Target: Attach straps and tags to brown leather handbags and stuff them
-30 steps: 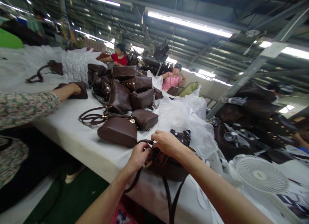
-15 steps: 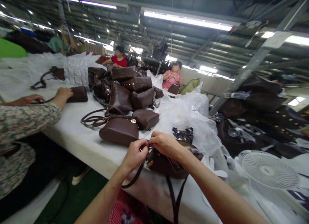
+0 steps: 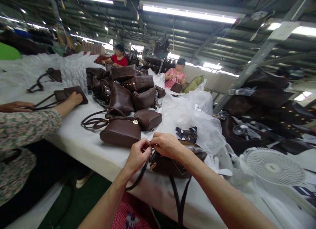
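Observation:
A dark brown handbag (image 3: 168, 167) lies at the table's front edge, its top partly hidden under my right hand. Its straps (image 3: 179, 197) hang over the edge, and one strap (image 3: 140, 179) loops down on the left. My left hand (image 3: 138, 154) is closed in a pinch on the strap's upper end at the bag's side. Fingertips of my right hand (image 3: 168, 145) meet it there, also pinched on that dark strap end. The exact spot between the fingers is mostly hidden. Just beyond, a brown shoulder bag (image 3: 120, 133) with a gold charm stands upright.
More brown bags (image 3: 120, 97) are piled behind. Clear plastic bags (image 3: 190, 110) and black printed tags (image 3: 186, 134) lie to the right, near a white fan (image 3: 274, 166). At left, a co-worker's hand (image 3: 75, 99) rests on a dark bag on the white table (image 3: 74, 133).
My hands stay pinched together at the strap end, with only slight finger movement. The co-worker at left has shifted the dark bag, whose straps now show stretched out. The view has tilted slightly.

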`<control>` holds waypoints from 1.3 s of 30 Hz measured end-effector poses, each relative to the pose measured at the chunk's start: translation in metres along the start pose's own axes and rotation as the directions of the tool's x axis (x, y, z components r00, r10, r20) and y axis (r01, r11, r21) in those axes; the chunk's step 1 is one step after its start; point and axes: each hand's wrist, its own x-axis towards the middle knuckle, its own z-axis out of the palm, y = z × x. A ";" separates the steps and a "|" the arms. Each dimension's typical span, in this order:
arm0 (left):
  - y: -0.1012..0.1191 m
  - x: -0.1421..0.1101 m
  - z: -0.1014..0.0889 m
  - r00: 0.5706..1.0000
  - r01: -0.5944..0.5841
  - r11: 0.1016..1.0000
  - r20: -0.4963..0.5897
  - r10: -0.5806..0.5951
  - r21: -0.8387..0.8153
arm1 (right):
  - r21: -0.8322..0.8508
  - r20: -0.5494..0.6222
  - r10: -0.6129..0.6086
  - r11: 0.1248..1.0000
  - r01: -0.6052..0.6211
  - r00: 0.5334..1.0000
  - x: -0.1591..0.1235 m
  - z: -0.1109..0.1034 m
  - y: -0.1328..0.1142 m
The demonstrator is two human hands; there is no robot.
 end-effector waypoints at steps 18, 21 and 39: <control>-0.006 -0.005 0.013 0.993 0.062 0.849 -0.054 -0.106 -0.524 | 0.057 -0.093 0.043 0.998 -0.038 0.995 -0.004 0.004 0.000; -0.004 -0.004 0.015 0.981 0.134 0.681 -0.001 -0.194 -0.720 | 0.185 -0.219 -0.009 0.981 0.050 0.976 -0.016 0.002 0.006; -0.004 -0.001 0.008 0.961 0.202 0.450 0.088 -0.263 -0.870 | -0.462 -0.166 -0.438 0.826 0.322 0.884 -0.057 0.062 -0.027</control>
